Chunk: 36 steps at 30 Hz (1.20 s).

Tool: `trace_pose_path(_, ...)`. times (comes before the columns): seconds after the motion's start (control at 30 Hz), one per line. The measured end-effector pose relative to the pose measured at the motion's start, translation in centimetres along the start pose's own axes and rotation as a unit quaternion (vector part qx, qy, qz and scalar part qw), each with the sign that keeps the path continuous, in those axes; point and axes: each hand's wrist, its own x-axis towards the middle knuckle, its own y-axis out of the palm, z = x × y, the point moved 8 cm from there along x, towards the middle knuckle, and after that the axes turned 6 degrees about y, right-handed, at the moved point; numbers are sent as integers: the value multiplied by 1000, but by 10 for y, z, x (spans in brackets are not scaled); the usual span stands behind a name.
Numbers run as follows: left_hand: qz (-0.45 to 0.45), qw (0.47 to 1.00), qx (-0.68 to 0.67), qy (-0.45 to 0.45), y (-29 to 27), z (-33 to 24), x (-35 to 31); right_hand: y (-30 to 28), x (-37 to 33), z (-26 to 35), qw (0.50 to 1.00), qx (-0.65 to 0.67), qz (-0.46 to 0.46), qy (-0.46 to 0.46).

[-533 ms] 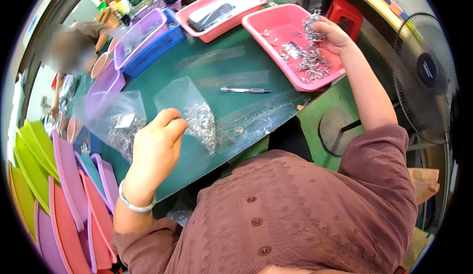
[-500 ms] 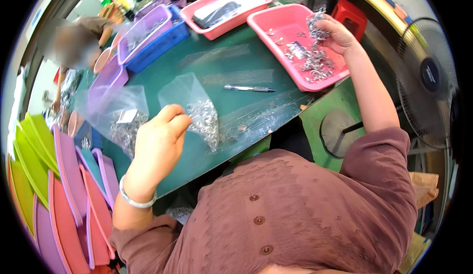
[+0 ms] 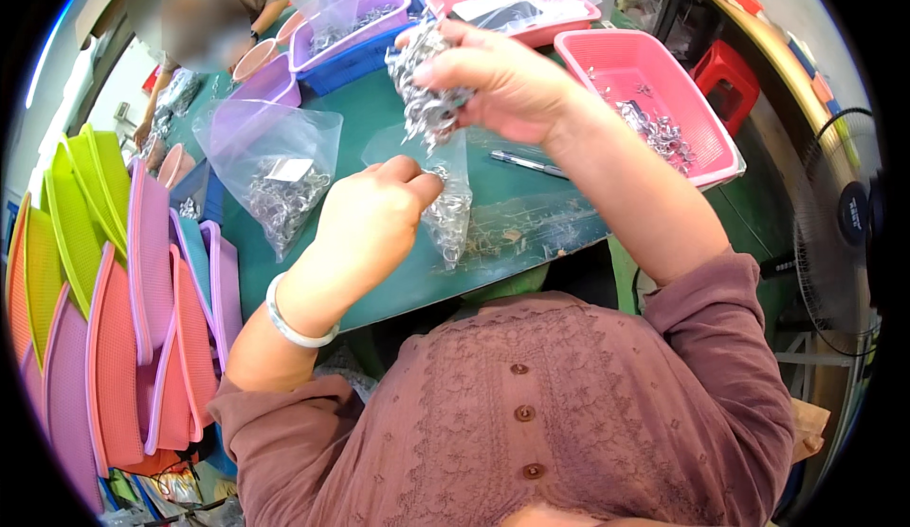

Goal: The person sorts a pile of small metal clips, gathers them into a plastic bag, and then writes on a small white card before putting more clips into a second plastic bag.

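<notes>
A heaped handful of small silver metal pieces (image 3: pixel 428 96) is gripped in my right hand (image 3: pixel 512 81), raised above the table. Just below it, my left hand (image 3: pixel 372 214) is closed in a pinch on the upper part of a clear plastic bag (image 3: pixel 449 222), partly filled with similar pieces. Another clear bag (image 3: pixel 270 143), holding more metal pieces and a white label, lies to the left. At the right, a pink basket (image 3: pixel 595 51) contains a loose pile of the pieces. A pen (image 3: pixel 527 163) rests on the table beneath my right forearm.
Purple and blue baskets (image 3: pixel 353 74) and another pink basket (image 3: pixel 559 27) line the table's far side. Stacked colourful baskets (image 3: pixel 114 366) stand at the left. A person (image 3: pixel 251 1) works at far left. A fan (image 3: pixel 834 224) and red stool (image 3: pixel 728 86) are at right.
My right hand has come left from the pink basket with its handful of metal pieces, to just above the bag. My left hand remains at the bag. The view has shifted.
</notes>
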Motion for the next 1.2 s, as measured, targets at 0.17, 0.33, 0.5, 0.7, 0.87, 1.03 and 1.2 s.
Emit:
trace_pose_path(0.17, -15, 1000, 10, -3, 0, 1, -7, 0, 12, -33, 997, 10, -62, 53)
trace_pose_path(0.33, -34, 999, 1, -2, -1, 2, -8, 3, 16, -33, 997, -65, -42, 7)
trace_pose_path(0.5, -60, 998, -10, -5, -2, 6, -8, 4, 18, -40, 990, -139, -2, -26)
trace_pose_path(0.7, -65, 998, -13, -17, -2, 10, -11, 8, 12, -38, 955, -290, 48, -50)
trace_pose_path(0.87, -77, 997, -27, -19, -3, 8, -16, 10, 11, -35, 895, -444, 31, -31)
trace_pose_path(1.03, -87, 995, -37, -21, -3, 8, -19, 18, 2, -16, 878, -469, 44, -82)
trace_pose_path(1.2, -80, 995, -55, -21, -1, 11, -18, -4, -9, 0, 851, -517, -11, -94)
